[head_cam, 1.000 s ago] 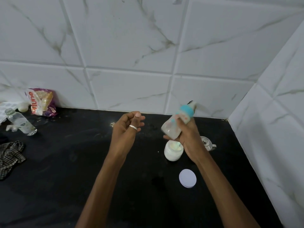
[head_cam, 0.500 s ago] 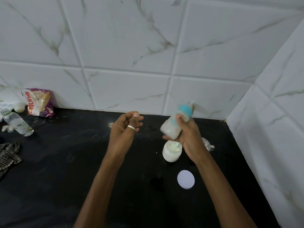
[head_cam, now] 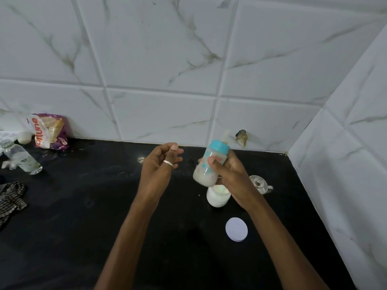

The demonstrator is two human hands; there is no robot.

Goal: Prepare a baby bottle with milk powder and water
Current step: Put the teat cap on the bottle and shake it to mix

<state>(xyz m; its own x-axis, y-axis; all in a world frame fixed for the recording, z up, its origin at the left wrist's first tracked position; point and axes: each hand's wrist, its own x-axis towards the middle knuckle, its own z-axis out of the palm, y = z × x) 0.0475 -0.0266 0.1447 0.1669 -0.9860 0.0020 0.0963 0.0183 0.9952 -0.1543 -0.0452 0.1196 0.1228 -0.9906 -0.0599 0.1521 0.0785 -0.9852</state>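
Note:
My right hand (head_cam: 231, 176) grips a baby bottle (head_cam: 206, 171) with a blue collar and a pale teat, tilted to the right above the counter. Milky white liquid fills its lower part. Beneath it stands an open white jar of milk powder (head_cam: 217, 197); its round white lid (head_cam: 236, 229) lies flat on the black counter (head_cam: 83, 227) in front. My left hand (head_cam: 160, 166), wearing a ring, hovers to the bottle's left with fingers loosely curled and apart, holding nothing.
A small steel vessel (head_cam: 260, 184) sits right of the jar near the tiled corner wall. At the far left are a clear water bottle (head_cam: 21, 159) lying down, a purple snack packet (head_cam: 49, 130) and a checked cloth (head_cam: 10, 198).
The bottle in my right hand has swung to a more upright tilt, and its milk has shifted. My left hand has barely moved.

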